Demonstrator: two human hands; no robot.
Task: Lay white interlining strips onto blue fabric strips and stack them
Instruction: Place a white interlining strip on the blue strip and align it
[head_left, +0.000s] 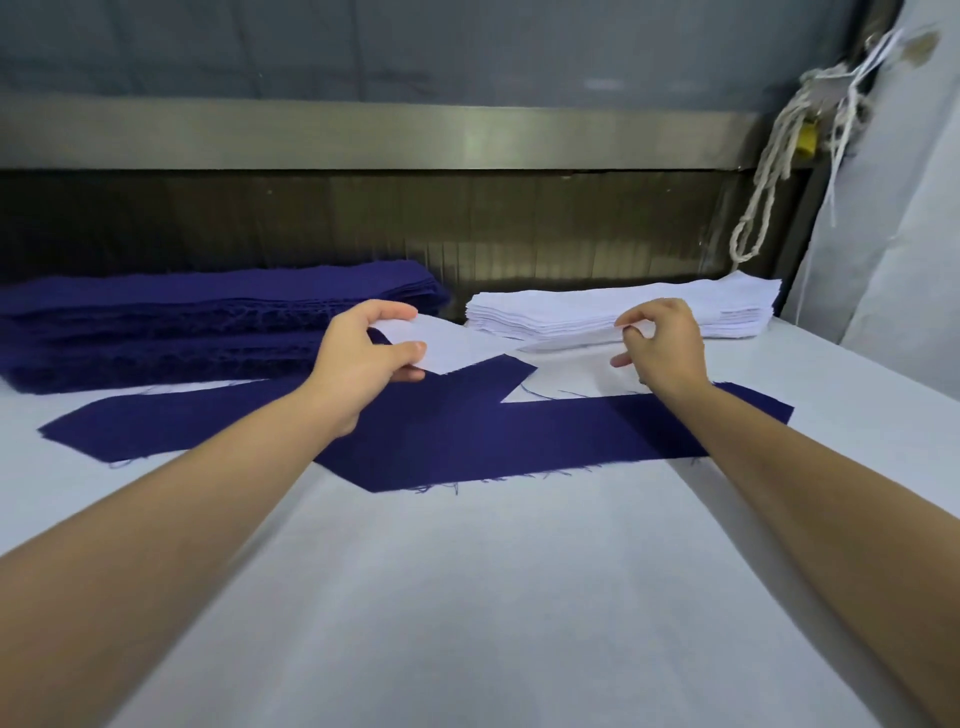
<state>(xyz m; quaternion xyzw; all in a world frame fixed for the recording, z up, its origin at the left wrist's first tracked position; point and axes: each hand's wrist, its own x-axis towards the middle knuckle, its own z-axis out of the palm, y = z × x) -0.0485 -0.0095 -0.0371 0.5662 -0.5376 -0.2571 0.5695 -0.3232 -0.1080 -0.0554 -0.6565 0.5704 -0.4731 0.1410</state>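
Our left hand (363, 366) and right hand (662, 348) each pinch an end of a thin white interlining strip (452, 348); beneath our fingers (397, 313) lies a fray-edged, angle-cut blue fabric strip (467, 441).

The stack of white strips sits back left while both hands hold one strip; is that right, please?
No: the head view shows the stack of white strips back right; left hand and right hand do hold one white strip.

fabric stack (208, 317) left, interlining stack (691, 306) right (rear)
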